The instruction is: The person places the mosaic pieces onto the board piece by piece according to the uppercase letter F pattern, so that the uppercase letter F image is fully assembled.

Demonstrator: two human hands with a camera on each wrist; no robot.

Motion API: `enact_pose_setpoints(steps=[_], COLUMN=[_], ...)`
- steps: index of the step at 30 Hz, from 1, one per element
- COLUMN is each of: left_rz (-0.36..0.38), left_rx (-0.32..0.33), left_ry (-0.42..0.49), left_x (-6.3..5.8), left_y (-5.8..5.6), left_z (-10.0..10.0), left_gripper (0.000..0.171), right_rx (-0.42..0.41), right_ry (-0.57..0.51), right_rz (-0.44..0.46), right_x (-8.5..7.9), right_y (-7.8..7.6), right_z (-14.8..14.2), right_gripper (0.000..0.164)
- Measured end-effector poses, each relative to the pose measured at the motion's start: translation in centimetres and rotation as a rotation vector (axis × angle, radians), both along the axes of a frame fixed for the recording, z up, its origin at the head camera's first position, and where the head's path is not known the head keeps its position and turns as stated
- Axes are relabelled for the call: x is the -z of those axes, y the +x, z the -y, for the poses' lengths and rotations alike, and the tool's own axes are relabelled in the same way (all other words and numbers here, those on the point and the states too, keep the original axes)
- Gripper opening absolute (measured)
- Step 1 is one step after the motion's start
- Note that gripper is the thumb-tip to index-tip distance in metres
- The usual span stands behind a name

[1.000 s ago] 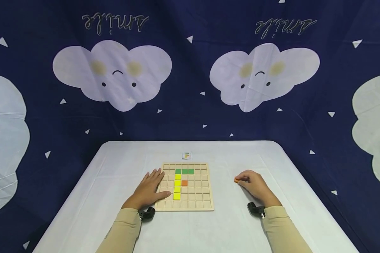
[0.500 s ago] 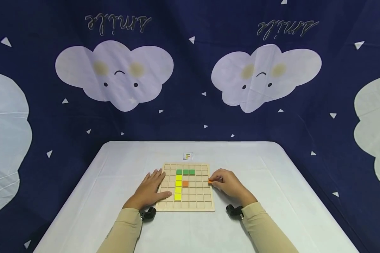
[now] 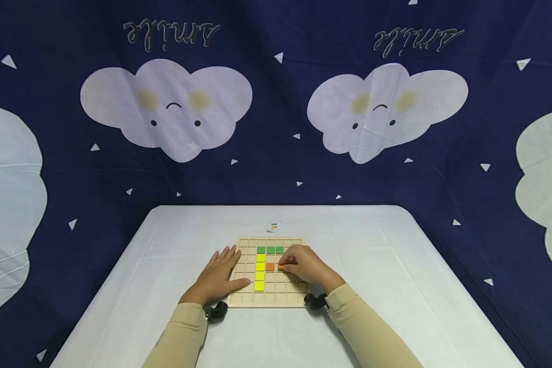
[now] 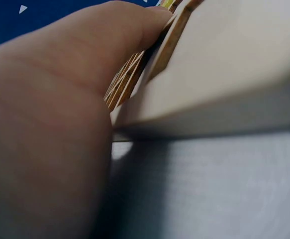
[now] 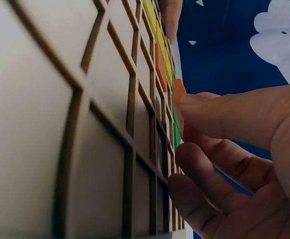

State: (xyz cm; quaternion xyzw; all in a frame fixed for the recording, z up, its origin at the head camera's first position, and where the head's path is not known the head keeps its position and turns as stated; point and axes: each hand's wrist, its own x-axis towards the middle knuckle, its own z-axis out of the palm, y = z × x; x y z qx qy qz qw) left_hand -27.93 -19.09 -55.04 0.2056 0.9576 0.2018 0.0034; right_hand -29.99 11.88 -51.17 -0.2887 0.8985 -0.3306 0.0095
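A wooden grid board lies on the table, holding a column of yellow tiles, a row of green tiles along its upper part and one orange tile. My right hand pinches a second orange tile between thumb and fingers, over the square just right of the placed orange one. My left hand rests with spread, straight fingers on the board's left edge, its thumb over the grid. The right hand hides part of the board's right side.
A small printed card with a coloured grid pattern lies behind the board. The white table reaches back to a dark blue cloth with clouds.
My right hand has carried the orange tile leftward from the table at the right to over the board. The left hand stays in place on the board.
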Motion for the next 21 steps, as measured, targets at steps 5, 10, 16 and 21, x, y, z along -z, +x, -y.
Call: enact_pose_setpoints(steps=[5,10,16,21], left_rz=[0.010,0.013,0.000,0.007], left_rx=[0.000,-0.002,-0.001,-0.003], left_ry=[-0.007,-0.003,0.006,0.011], left_x=[-0.08,-0.18,-0.21,-0.28], left_y=[-0.11,-0.14,-0.12,0.12], left_z=[-0.02,-0.02,-0.01,-0.04], left_gripper=[0.104,0.105,0.104,0.102], right_rx=[0.008,0.025,0.047,0.055], right_ry=[0.017,0.006,-0.011,-0.050], right_rz=[0.023,0.026,0.039,0.044], right_x=[0.25,0.46,0.44,0.32], right_y=[-0.20,-0.30,-0.17,0.41], right_z=[0.64,0.80,0.71,0.00], right_gripper=[0.014,0.016,0.016,0.015])
